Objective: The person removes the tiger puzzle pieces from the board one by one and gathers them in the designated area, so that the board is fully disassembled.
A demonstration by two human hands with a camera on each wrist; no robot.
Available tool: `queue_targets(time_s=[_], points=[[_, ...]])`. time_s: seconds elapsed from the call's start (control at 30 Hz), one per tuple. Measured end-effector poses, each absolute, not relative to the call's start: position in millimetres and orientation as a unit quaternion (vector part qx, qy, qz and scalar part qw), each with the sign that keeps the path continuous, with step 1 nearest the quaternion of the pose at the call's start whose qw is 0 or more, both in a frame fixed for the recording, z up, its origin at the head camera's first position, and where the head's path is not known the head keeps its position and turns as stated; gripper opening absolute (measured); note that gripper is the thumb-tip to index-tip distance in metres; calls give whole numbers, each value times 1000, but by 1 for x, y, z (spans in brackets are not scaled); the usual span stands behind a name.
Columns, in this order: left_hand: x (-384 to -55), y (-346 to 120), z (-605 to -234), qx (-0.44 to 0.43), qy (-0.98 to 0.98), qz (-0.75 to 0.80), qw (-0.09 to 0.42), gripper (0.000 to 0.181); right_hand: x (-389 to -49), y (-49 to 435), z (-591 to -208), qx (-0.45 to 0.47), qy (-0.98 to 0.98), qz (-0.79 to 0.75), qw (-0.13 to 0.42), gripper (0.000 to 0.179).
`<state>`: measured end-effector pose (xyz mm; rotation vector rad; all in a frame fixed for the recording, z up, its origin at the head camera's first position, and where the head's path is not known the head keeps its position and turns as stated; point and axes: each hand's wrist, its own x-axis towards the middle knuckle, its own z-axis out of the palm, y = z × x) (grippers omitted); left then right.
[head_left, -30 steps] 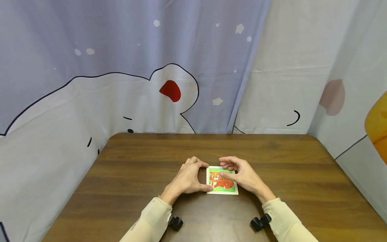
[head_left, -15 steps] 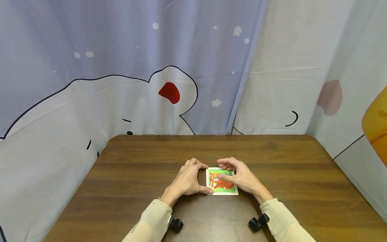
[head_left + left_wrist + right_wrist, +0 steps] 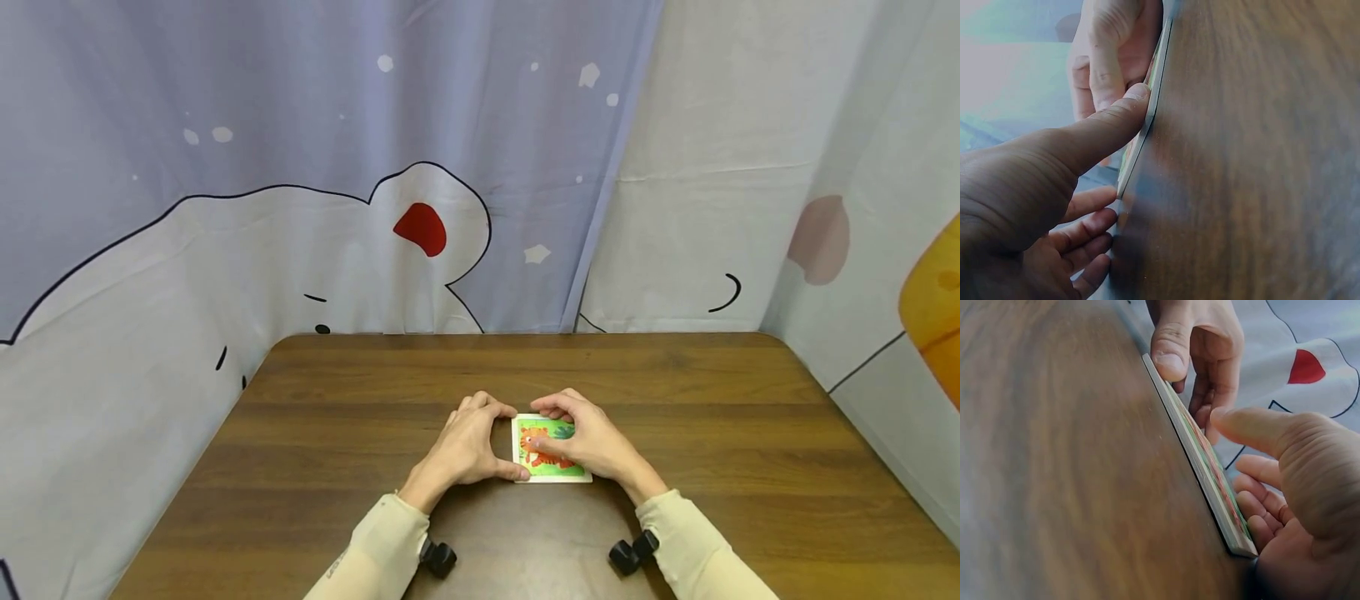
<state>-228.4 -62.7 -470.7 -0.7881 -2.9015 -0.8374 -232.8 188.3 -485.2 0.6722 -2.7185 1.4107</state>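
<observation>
A square jigsaw puzzle (image 3: 551,476) with a pale border and an orange tiger on green lies flat on the table. At its left side is my left hand (image 3: 467,446), thumb on the near-left corner and index finger at the far-left corner, holding the board between them. My right hand (image 3: 596,437) is over the board's right part, with relaxed fingers by the far edge and the thumb above the tiger. It hides part of the picture. In the right wrist view the puzzle (image 3: 1194,450) appears nearly edge-on; whether the right fingers touch it I cannot tell.
The brown wooden table (image 3: 337,392) stretches around the hands on all sides. A curtain (image 3: 300,100) with printed cartoon shapes hangs behind its far edge. Each wrist wears a small black camera, such as the left one (image 3: 438,557).
My right hand has moved left over the puzzle, its thumb now covering the tiger's face more. My left hand and the board have stayed in place.
</observation>
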Motion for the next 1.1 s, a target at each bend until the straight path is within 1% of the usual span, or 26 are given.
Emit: queue_targets(time_s=[0.37, 0.63, 1.1], points=[[-223, -63, -479, -249, -930, -270, 3, 92, -228, 183, -496, 207, -883, 421, 4, 48], [-226, -63, -473, -250, -930, -269, 12, 92, -231, 184, -488, 221, -885, 410, 14, 48], [-228, -63, -474, -253, -929, -269, 13, 92, -230, 183, -488, 219, -896, 386, 24, 43]])
